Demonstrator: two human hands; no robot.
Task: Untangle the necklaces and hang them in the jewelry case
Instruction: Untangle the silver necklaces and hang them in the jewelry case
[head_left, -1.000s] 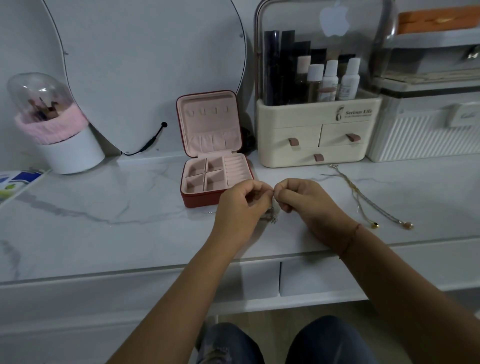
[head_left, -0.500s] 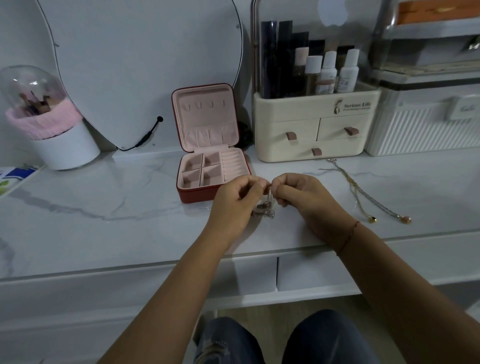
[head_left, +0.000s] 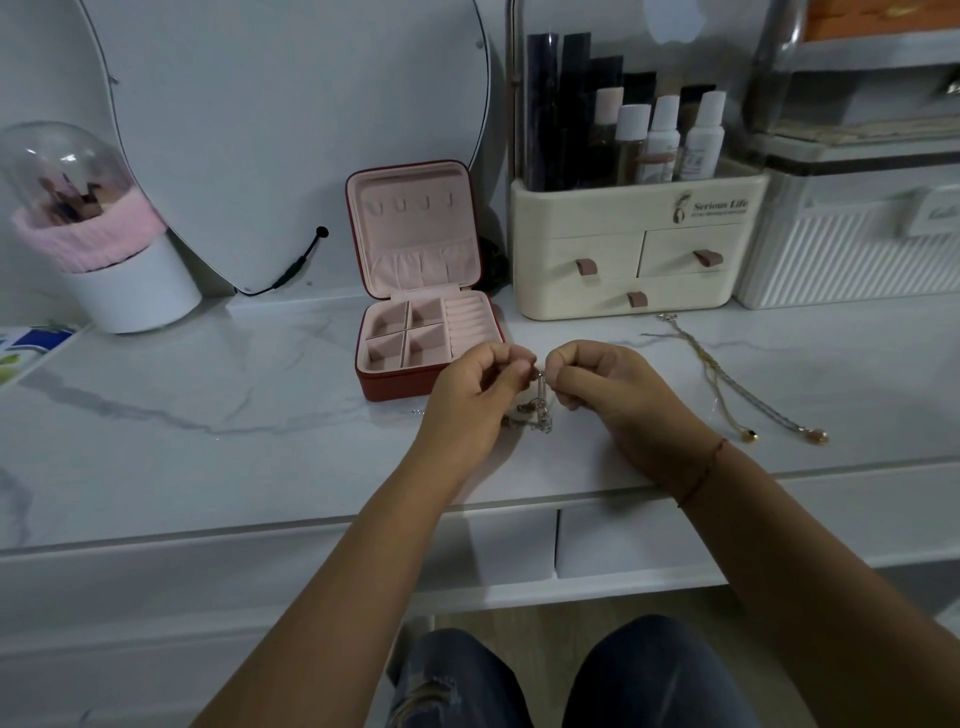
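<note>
- A person's left hand (head_left: 467, 402) and right hand (head_left: 621, 397) met over the marble counter (head_left: 234, 415). The curled fingers (head_left: 511, 364) of both pinched a tangled necklace (head_left: 539, 410) of silver chain between them.
- A short run of chain stood taut beneath the fingertips, while the knotted remainder drooped toward the counter. Whether it rested there could not be told.
- The jewelry case (head_left: 387, 387) sat open just behind the left hand, lid upright. Its row of hooks (head_left: 410, 205) was bare and no jewelry showed in its compartments.
- Two loose necklaces (head_left: 712, 364) lay stretched on the counter near the right hand, apart from the knot, pendants toward the front edge.
- The chain appeared fine, light and limp, and probably slippery. It seemed likely to kink or snap under a hard pull.
- The safest hold looked to be on strands just beside the knot, teasing loops open rather than hauling on the ends. The clasp end looked best suited to hanging on a hook.
</note>
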